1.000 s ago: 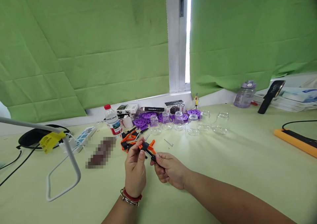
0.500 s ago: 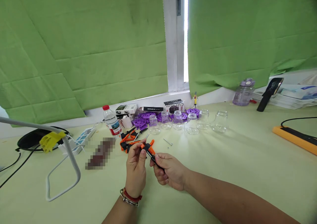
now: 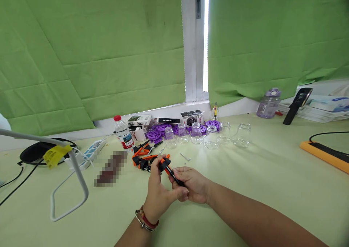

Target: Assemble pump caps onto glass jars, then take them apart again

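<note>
Between my hands is an orange-and-black tool (image 3: 165, 164) with a round black piece at its upper end and a dark shaft. My right hand (image 3: 194, 185) is closed around the lower end of the shaft. At the upper end, my left hand (image 3: 159, 194) has its fingers curled against the black piece, and its thumb reaches across to the right fingers. Just behind lie several similar orange-and-black parts (image 3: 140, 158) in a loose pile. A thin metal pin (image 3: 185, 157) and a tiny metal piece (image 3: 185, 163) rest on the table beyond my right hand.
Several clear jar-shaped domes (image 3: 212, 139) stand in front of purple openwork discs (image 3: 154, 136). Boxes (image 3: 191, 118) line the wall. A water bottle (image 3: 124, 134), power strip (image 3: 92, 150) and bent grey tube (image 3: 81, 181) are leftward; an orange bar (image 3: 324, 156) lies right.
My left hand has shifted right and opened its thumb away from the tool's upper end, down toward my right hand. The tool has turned slightly, showing more of the round black piece.
</note>
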{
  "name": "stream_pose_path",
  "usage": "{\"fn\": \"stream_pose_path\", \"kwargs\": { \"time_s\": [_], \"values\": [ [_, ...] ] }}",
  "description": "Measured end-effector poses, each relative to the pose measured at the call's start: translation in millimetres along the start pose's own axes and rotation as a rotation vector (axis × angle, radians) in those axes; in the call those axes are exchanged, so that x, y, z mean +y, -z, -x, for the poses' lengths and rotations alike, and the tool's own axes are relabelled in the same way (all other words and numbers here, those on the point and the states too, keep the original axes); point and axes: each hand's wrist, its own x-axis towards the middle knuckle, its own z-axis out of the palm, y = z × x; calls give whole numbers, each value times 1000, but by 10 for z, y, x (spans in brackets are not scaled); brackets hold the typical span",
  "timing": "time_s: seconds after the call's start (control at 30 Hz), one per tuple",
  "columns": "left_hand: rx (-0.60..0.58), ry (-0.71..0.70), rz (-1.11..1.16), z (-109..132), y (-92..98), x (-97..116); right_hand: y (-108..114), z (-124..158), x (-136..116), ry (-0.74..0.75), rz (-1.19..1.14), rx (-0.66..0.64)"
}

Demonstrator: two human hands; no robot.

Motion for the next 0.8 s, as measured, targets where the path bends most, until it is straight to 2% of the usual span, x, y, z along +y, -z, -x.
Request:
{"fn": "stream_pose_path", "kwargs": {
  "time_s": [0.13,0.33,0.5,0.8],
  "values": [
    [-53,5,-55,22,-32,38,18,-39,56,54,45,48],
    [-106,134,-100,25,-81,92,43,-71,90,71,49,45],
    [-164,79,-192,3,-47,88,0,-30,31,43,56,51],
    [-137,9,-371,-12,-38,26,79,-51,44,36,56,30]
  ]
}}
